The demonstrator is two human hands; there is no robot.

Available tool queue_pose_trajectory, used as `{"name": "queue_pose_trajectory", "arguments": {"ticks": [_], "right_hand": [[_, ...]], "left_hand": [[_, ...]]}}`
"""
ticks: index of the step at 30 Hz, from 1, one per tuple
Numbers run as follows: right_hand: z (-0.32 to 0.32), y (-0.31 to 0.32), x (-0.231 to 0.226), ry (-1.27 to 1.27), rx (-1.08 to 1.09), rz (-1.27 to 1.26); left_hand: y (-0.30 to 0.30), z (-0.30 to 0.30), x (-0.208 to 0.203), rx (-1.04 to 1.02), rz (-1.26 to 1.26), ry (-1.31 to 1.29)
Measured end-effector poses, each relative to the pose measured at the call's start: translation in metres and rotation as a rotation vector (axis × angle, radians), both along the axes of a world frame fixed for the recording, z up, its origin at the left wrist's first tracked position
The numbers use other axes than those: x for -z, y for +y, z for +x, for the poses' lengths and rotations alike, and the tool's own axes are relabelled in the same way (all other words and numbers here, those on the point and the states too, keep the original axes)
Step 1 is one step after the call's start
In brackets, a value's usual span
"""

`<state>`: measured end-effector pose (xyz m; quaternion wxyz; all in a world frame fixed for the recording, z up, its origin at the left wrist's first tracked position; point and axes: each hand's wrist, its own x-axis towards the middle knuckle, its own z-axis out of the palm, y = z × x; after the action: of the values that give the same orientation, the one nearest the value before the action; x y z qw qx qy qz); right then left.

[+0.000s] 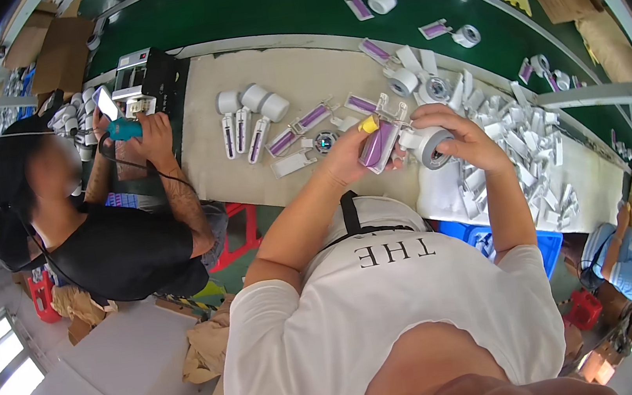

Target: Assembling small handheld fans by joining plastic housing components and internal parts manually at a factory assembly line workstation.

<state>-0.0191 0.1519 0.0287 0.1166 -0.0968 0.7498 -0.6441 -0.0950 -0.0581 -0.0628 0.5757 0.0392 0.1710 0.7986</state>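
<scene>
My left hand (345,161), with a yellow finger cover (369,124) on one finger, is closed round a clear handle part with a purple inside (381,146). My right hand (468,139) is closed on a white round head with a grey ring (430,145). The two parts meet between my hands; whether they are joined I cannot tell. Left of my hands lie a small dark round display (324,143) and a purple-centred handle (311,117). Several finished-looking white devices with round heads (265,103) stand in a group farther left.
A large heap of white plastic parts (518,141) covers the table's right side. Beyond it, a green conveyor belt (269,6) carries a few devices. At left, another person (114,222) holds a teal power tool (124,129). A blue bin (551,247) sits below the table edge.
</scene>
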Motion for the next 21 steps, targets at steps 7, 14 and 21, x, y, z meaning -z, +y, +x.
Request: {"name": "queue_pose_trajectory", "arguments": {"ticks": [7,14,21], "right_hand": [[0.059,0.012,0.034,-0.322,0.097,-0.445],[0.114,-0.013,0.094,-0.853,0.466,-1.005],[0.130,-0.010,0.090,-0.238,0.450,-0.822]], "left_hand": [[0.013,0.016,-0.049,0.203,-0.288,0.497],[0.023,0.083,-0.029,0.424,-0.245,0.506],[0.037,0.074,-0.038,0.256,-0.524,0.011]]}}
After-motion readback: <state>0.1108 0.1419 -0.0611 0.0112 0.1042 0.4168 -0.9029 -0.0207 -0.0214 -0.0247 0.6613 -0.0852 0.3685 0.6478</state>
